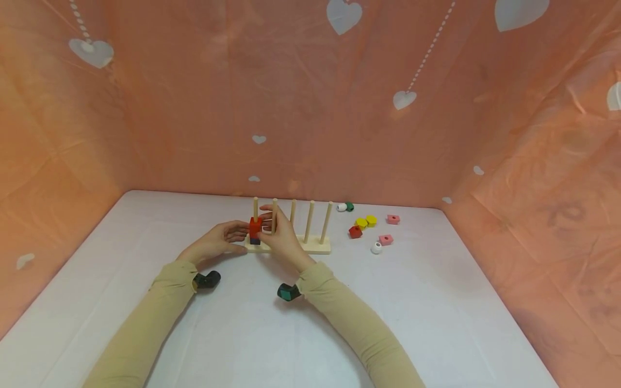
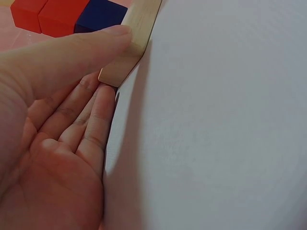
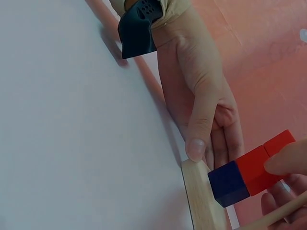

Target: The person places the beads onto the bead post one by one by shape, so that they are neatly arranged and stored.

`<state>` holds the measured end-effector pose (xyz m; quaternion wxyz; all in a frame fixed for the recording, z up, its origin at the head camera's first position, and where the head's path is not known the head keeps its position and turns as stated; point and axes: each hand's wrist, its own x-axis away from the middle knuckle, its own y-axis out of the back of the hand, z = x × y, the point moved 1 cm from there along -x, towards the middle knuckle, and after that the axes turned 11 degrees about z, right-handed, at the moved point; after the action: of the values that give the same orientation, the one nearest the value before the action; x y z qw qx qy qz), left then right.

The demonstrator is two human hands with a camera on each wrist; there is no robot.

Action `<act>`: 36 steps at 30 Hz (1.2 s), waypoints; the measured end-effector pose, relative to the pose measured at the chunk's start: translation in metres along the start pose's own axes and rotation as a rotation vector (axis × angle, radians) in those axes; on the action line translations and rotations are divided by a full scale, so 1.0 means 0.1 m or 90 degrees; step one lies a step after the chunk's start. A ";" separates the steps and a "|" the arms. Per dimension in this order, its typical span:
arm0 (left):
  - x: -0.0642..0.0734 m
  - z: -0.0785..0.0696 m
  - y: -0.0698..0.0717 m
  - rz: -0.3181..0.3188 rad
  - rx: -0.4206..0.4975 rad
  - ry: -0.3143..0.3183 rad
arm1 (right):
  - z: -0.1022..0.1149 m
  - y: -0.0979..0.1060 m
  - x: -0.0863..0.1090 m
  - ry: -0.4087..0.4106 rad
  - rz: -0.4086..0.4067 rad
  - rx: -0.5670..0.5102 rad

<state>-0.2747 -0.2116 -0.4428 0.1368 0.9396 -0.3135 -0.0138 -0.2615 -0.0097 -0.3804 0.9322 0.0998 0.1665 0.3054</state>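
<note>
A pale wooden peg stand (image 1: 317, 248) with a row of upright pegs lies on the table. Its leftmost peg carries a dark blue block (image 3: 229, 184) at the bottom and two red blocks (image 2: 57, 19) stacked above it. My left hand (image 1: 213, 242) steadies the stand's left end, thumb along the near edge and the other fingers round the end. From the right, my right hand (image 1: 287, 241) pinches the red blocks, with its thumb on the near face and fingers behind, reaching past the neighbouring peg (image 1: 274, 215).
Loose beads lie right of the stand: a red one (image 1: 356, 231), yellow ones (image 1: 371, 221), pink ones (image 1: 386, 240), a white one (image 1: 376, 248), and a green one (image 1: 350, 207) beside another white. A heart-patterned orange cloth (image 1: 310, 118) surrounds the white table (image 1: 242, 334).
</note>
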 end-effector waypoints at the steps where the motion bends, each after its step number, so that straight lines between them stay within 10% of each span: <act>1: 0.00 0.00 0.00 0.001 0.002 -0.001 | 0.00 0.00 0.00 0.002 0.000 -0.002; 8: 0.00 0.00 0.00 0.001 -0.008 -0.009 | -0.36 0.03 -0.05 0.013 -0.019 0.032; 36: -0.01 0.04 0.01 -0.008 0.006 0.021 | -0.14 0.61 0.71 -0.009 0.090 0.102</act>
<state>-0.2759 -0.2128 -0.4464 0.1372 0.9422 -0.3055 0.0024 -0.2459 0.0830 -0.3934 0.8985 0.1877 0.1765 0.3555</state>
